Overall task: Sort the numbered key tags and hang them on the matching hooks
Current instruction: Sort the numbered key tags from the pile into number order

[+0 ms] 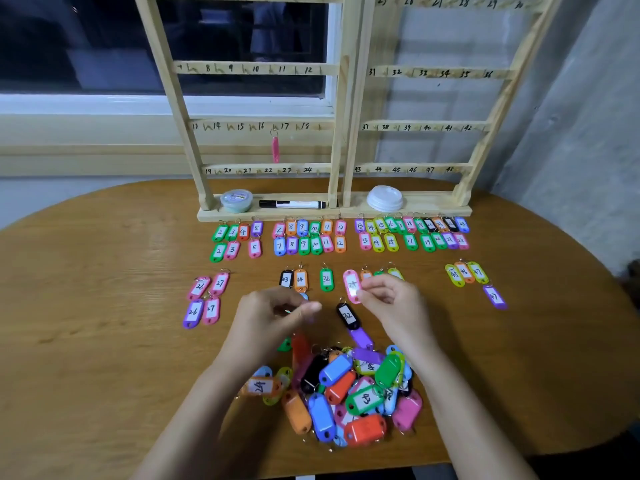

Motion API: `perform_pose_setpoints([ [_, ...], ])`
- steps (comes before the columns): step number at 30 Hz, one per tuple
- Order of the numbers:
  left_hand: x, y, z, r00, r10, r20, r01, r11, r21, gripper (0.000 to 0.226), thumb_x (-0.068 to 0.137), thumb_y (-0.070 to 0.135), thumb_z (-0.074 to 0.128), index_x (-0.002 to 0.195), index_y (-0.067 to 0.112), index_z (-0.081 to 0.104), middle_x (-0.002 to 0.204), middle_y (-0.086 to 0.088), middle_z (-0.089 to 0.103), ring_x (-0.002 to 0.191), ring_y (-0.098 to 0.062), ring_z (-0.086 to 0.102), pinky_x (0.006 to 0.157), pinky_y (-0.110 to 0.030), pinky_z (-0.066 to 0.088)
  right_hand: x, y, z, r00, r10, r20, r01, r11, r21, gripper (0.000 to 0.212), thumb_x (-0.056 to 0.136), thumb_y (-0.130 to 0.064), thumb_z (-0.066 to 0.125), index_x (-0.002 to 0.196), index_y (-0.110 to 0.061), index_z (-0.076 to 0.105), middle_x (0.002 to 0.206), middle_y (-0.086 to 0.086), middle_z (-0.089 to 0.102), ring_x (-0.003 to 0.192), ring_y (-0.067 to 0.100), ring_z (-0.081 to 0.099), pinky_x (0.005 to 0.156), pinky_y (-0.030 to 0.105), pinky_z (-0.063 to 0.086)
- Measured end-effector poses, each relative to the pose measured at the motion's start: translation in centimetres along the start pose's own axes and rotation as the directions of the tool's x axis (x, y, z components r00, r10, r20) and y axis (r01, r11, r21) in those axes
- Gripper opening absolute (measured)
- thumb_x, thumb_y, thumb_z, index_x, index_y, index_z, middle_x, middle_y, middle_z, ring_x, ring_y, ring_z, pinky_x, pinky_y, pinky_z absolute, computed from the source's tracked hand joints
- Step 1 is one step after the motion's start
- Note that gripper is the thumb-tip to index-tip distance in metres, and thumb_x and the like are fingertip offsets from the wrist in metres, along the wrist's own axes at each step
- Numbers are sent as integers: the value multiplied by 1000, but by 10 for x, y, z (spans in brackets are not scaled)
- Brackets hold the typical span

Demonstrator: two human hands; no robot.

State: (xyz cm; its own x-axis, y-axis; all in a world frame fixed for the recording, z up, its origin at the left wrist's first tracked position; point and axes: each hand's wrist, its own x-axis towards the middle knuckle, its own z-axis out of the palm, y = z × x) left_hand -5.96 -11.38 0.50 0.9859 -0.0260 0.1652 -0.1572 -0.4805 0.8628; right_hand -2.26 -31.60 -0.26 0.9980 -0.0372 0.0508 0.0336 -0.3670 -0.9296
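Observation:
A heap of unsorted coloured key tags (349,393) lies near the table's front edge. Sorted tags lie in rows by number below the wooden hook rack (341,133), with further groups such as 26 and 27 (206,299) at the left and 45 to 47 (467,273) at the right. One pink tag (275,148) hangs on hook 17. My right hand (391,299) pinches a pink tag (352,285) at its lower end. My left hand (277,313) hovers above the table with its fingertips pinched together; what they hold is blurred. A black tag 32 (348,316) lies between my hands.
On the rack's base stand a small round tub (236,200), a black-and-white marker (292,204) and a white lid (385,198). The oval wooden table (104,289) has bare wood at the left and the right. A window is behind the rack.

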Motion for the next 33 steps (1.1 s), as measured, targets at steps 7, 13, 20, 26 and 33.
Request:
perform_pose_setpoints([
  [7,-4,-7,-14,966,-214,-145,169,947,-272,23,81,-1,72,93,18,69,88,0,72,73,-13,71,59,-21,55,31,-15,48,1000,-24,-11,17,916,-402,10,85,-28,69,93,-28,63,80,-13,67,76,9,63,59,23,43],
  [13,-3,-14,-24,941,-289,-175,192,883,-428,30,82,-5,68,96,21,68,80,0,62,72,-10,65,58,-20,53,40,-17,65,999,-38,-11,26,844,-536,12,87,-33,66,97,-29,60,91,-13,71,84,11,65,76,32,52],
  [20,-4,-12,-26,932,-332,-144,212,824,-526,25,83,-5,65,95,16,67,74,1,61,63,-3,63,54,-15,50,37,-17,62,996,-86,5,73,819,-570,18,88,-37,66,105,-29,64,97,-13,70,81,9,64,57,22,45],
  [26,-3,-10,-18,930,-351,-108,246,812,-529,13,84,3,68,94,11,70,75,-1,67,62,-9,61,57,-21,52,10,-20,38,984,-149,101,165,970,-176,4,86,-23,69,87,-24,73,82,-12,71,78,1,63,71,26,53],
  [33,-6,5,1,959,-282,-26,225,815,-535,11,84,3,69,94,6,70,73,-5,67,62,-10,61,60,-21,53,-27,-24,34,967,-103,234,102,995,16,12,84,-14,71,85,-27,70,79,-10,71,74,-3,65,68,13,49],
])
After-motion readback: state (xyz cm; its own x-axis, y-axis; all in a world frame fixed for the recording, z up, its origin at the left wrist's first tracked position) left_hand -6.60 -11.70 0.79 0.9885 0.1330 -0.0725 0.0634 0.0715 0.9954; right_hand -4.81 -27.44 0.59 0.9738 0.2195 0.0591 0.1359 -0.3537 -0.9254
